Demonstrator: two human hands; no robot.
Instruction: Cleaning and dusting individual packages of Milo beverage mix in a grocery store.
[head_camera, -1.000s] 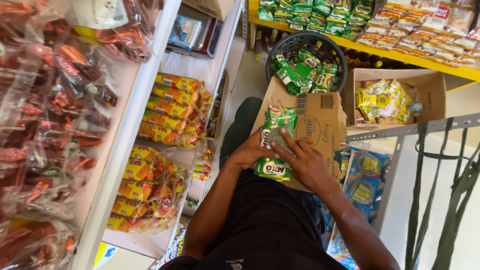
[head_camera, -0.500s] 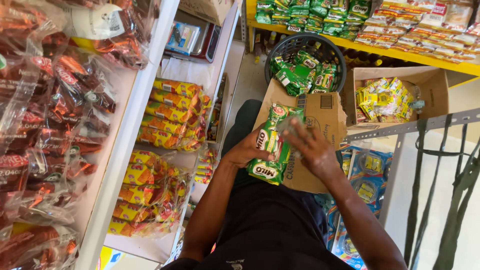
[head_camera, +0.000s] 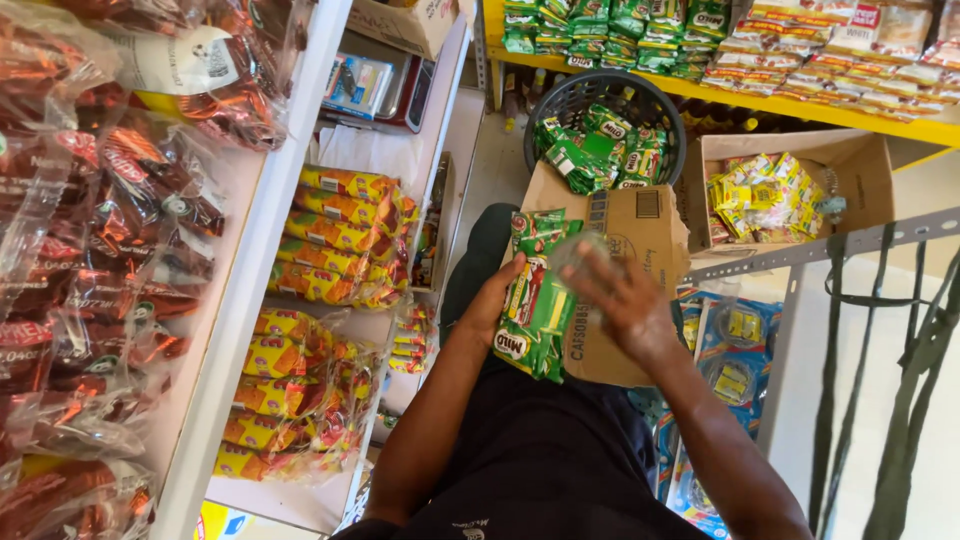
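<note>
Hands (head_camera: 500, 300) (head_camera: 625, 300) — both grips closed on green sachet strip (head_camera: 535, 310) — above brown carton (head_camera: 640, 235).

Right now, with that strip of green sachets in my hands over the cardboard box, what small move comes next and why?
Probably steady the green sachets with the right hand: the left hand grips only their left edge, the right one looks blurred on top of them, and they hang loosely over the cardboard box.

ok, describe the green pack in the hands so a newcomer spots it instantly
Find the brown cardboard box lying on the person's lap below the dark round basket. On its left side lies a long strip of green sachets, left hand at its edge, right hand over it. The other green packs lie in the basket.
</note>
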